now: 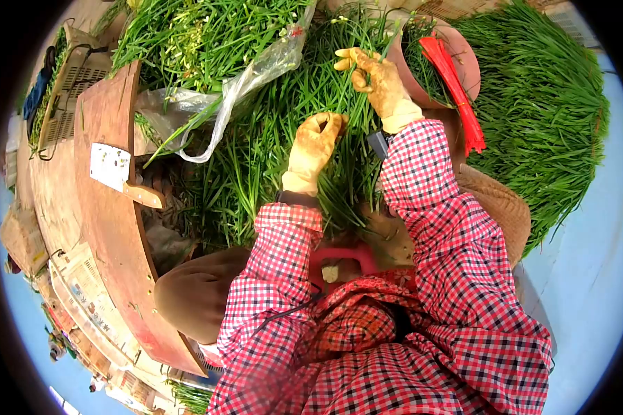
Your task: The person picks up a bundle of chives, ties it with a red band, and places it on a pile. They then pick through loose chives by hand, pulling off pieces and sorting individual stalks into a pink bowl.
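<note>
Both my hands wear yellow gloves and work in a heap of long green chive-like stalks point(256, 166). My left hand point(316, 142) is closed around a bunch of these stalks near the middle of the heap. My right hand point(374, 79) reaches farther out, with its fingers curled among the stalks and some running under its palm. Red-checked sleeves cover both my arms.
A cleaver point(118, 171) with a wooden handle lies on a brown wooden board point(111, 228) at the left. Clear plastic wrap point(249, 76) drapes over the greens. Red ties point(457, 83) rest in a brown bowl point(467, 59). A neat green pile point(540, 111) lies right.
</note>
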### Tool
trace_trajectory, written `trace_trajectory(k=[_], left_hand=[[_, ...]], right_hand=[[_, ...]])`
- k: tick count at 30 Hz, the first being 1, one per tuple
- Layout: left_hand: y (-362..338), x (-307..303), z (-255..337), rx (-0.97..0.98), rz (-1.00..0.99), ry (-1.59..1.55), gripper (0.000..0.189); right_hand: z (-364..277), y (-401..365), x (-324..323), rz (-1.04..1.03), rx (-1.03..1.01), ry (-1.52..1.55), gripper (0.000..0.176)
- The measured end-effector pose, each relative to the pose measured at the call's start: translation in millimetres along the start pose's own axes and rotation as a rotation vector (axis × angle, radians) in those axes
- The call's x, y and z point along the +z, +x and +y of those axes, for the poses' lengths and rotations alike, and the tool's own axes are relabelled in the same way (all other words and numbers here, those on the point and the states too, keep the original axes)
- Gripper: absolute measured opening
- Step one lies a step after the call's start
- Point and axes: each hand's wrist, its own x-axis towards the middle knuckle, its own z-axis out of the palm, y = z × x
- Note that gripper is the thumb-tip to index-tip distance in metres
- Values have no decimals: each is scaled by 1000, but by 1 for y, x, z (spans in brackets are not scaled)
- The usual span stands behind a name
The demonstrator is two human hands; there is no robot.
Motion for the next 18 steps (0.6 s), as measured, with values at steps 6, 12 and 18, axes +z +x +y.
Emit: trace_trajectory(k=[6, 12, 18], left_hand=[[-7, 10, 11, -197, 100, -195, 29], [-8, 21, -1, -187, 222, -287, 23], [-4, 11, -31, -365, 370, -372, 19]], right_hand=[[6, -7, 10, 126, -41, -52, 32], [9, -19, 16, 262, -104, -94, 29], [-20, -20, 14, 376, -327, -109, 27]])
